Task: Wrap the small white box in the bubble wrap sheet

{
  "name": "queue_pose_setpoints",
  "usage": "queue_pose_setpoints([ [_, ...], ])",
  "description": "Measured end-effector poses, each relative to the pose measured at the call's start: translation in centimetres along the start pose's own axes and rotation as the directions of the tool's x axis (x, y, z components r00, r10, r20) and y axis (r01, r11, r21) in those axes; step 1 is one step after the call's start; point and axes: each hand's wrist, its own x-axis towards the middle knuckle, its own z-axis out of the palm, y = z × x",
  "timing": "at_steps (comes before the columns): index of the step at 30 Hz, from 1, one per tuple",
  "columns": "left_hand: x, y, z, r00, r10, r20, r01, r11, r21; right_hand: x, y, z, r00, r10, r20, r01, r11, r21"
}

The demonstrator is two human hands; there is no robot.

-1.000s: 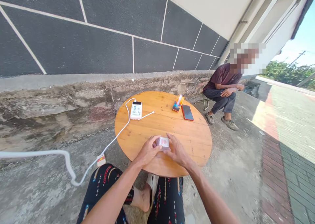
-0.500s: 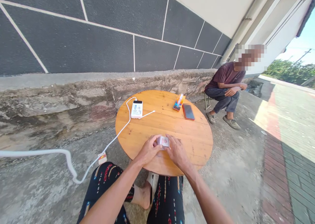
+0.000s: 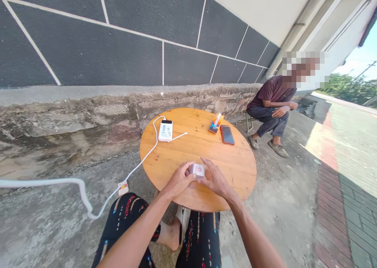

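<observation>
A small white box with a red mark point(image 3: 198, 169) sits at the near side of a round wooden table point(image 3: 235, 164). My left hand point(image 3: 178, 179) grips its left side with curled fingers. From the right, my right hand point(image 3: 216, 178) holds the same box, thumb and fingers pinched around it. Both forearms reach in from the bottom of the picture over my patterned trousers.
Farther back on the table lie a white power bank point(image 3: 165, 130) with a white cable point(image 3: 138, 164) running off to the left, a colourful small packet point(image 3: 215, 123) and a dark phone point(image 3: 227, 134). Beyond the table, at the right, a person point(image 3: 272, 103) sits on a stool by the wall.
My hands stay on the small box with hardly any shift. The view has drifted slightly, and the seated person is unchanged.
</observation>
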Motion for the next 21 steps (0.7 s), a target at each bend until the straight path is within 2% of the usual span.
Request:
queue_pose_setpoints([
  [3, 0.0, 0.0, 0.0, 1.000, -0.006, 0.000, 0.006, 1.000, 0.000, 0.2, 0.3, 0.1, 0.999, -0.014, -0.032, 0.014, 1.000, 0.022],
  [9, 0.1, 0.1, 0.1, 1.000, -0.017, -0.006, 0.017, 1.000, -0.004, 0.0, 0.1, 0.2, 0.997, -0.045, -0.056, 0.041, 0.996, -0.076],
  [21, 0.0, -0.1, 0.0, 1.000, -0.005, 0.019, 0.006, 0.998, -0.057, -1.7, -3.0, 0.0, 0.992, -0.123, -0.029, 0.106, 0.937, -0.332],
])
